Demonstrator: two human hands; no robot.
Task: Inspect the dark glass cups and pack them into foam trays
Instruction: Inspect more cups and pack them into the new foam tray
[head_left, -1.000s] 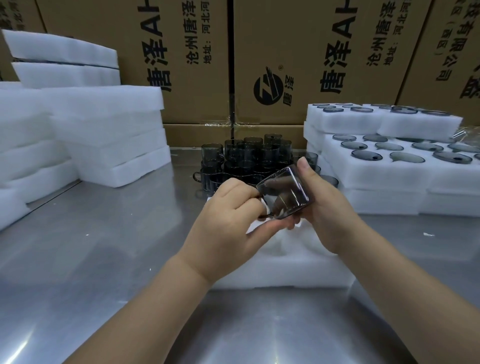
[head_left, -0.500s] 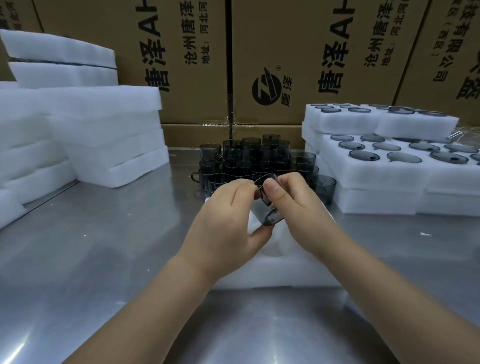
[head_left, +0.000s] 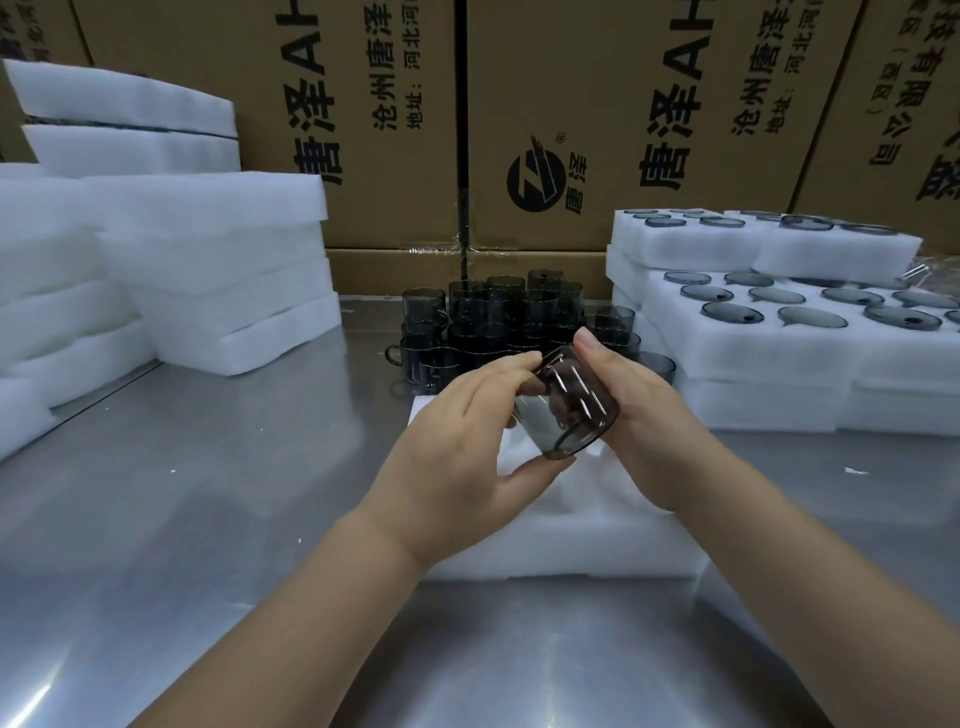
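You have 1 dark glass cup (head_left: 569, 410) in the air between your 2 hands, tipped well over on its side above the white foam tray (head_left: 571, 540) that lies on the steel table (head_left: 208, 519) right in front of you; the cup does not touch the tray. Your left hand (head_left: 462, 447) grips it with the thumb curled under the lower round edge and the fingers bent over the top. Your right hand (head_left: 644, 415) grips the other side, thumb pressed on the upper end and fingers wrapped behind the glass. That 1 tray under your hands shows no cup in the part that is visible, though your hands cover much of it. Behind it stands 1 tight cluster of loose cups (head_left: 498, 322), upright on the table and stacked 2 high in places; they overlap too much to count exactly. At your right sits a pile of filled trays (head_left: 779, 343), with 2 tray tops showing cup rims; the nearer one shows at least 9 rims before it runs past the edge of view. At your left are plain foam slabs (head_left: 208, 249) in several piles, about 4 slabs in the nearest pile. At least 3 printed cardboard cartons (head_left: 597, 78) stand along the back.
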